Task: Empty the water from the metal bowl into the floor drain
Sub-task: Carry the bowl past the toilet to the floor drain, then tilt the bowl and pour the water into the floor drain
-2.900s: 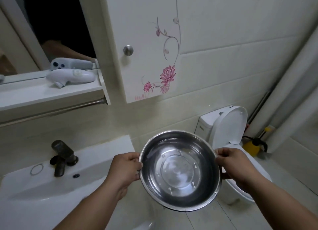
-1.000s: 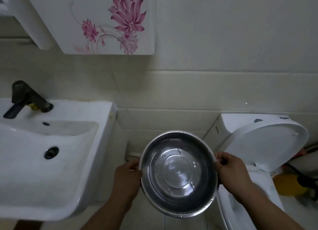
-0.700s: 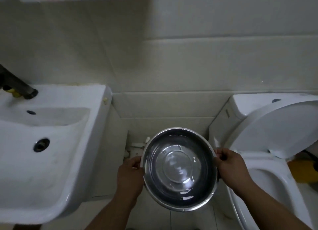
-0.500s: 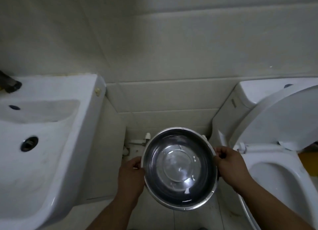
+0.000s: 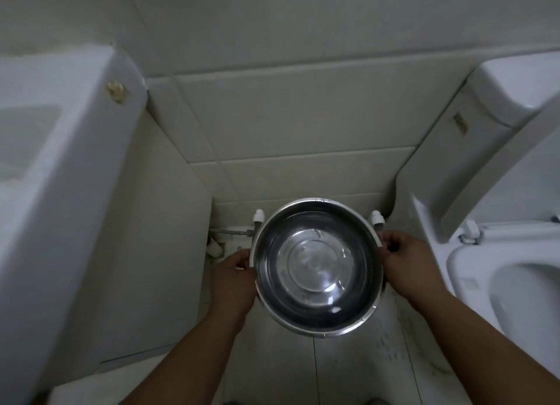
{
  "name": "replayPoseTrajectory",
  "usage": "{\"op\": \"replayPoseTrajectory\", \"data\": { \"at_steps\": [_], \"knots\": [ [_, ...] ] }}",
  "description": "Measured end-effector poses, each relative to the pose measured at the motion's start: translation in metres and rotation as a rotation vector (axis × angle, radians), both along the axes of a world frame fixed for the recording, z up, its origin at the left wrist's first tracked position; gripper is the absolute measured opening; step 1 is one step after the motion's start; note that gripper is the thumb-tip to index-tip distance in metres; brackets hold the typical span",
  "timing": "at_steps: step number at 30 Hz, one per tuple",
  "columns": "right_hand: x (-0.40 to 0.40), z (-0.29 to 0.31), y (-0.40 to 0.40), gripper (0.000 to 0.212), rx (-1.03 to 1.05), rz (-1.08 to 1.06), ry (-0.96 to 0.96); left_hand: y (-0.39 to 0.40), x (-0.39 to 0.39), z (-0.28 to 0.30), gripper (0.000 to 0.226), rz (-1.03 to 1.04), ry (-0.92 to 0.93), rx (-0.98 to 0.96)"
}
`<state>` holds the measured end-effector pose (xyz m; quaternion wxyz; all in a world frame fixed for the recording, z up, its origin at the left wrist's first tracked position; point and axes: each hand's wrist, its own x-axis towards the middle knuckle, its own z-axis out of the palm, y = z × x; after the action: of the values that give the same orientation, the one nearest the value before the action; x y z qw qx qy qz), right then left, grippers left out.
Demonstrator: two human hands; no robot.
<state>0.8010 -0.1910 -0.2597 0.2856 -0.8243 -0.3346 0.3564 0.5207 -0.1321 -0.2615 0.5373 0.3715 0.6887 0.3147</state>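
Note:
I hold a round metal bowl [image 5: 316, 266] level in the middle of the view, low over the tiled floor [image 5: 342, 371] between the sink and the toilet. Clear water lies in its bottom and glints. My left hand [image 5: 231, 279] grips the bowl's left rim. On the right rim, my right hand [image 5: 407, 263] has its thumb over the edge. No floor drain shows; the bowl hides the floor beneath it.
A white sink [image 5: 57, 174] fills the left side, its cabinet wall close to my left arm. The toilet [image 5: 500, 271] stands at the right with its lid up. Two white water valves [image 5: 258, 216] and a hose sit by the wall behind the bowl.
My view has tipped further down and closer to the floor. The bowl has come down with both hands still on it. The tap and the flowered cabinet have left the view.

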Motion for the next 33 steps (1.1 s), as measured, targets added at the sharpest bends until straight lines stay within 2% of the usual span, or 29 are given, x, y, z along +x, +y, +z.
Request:
{"op": "replayPoseTrajectory", "data": {
  "at_steps": [18, 24, 27, 29, 33],
  "knots": [
    [0.011, -0.139, 0.041, 0.008, 0.105, -0.031, 0.048, 0.045, 0.010, -0.124, 0.040, -0.053, 0.058, 0.042],
    [0.011, -0.174, 0.042, 0.013, 0.108, -0.041, 0.027, 0.047, 0.008, -0.162, 0.056, -0.077, 0.081, 0.065],
    [0.009, -0.188, 0.044, 0.008, 0.111, -0.069, 0.052, 0.047, 0.006, -0.171, 0.056, -0.066, 0.093, 0.066],
    [0.007, -0.196, 0.043, 0.016, 0.103, -0.083, 0.060, 0.048, 0.003, -0.177, 0.056, -0.074, 0.101, 0.066],
    [0.003, -0.212, 0.042, 0.013, 0.101, -0.099, 0.089, 0.051, -0.001, -0.192, 0.057, -0.073, 0.094, 0.041]
  ]
}}
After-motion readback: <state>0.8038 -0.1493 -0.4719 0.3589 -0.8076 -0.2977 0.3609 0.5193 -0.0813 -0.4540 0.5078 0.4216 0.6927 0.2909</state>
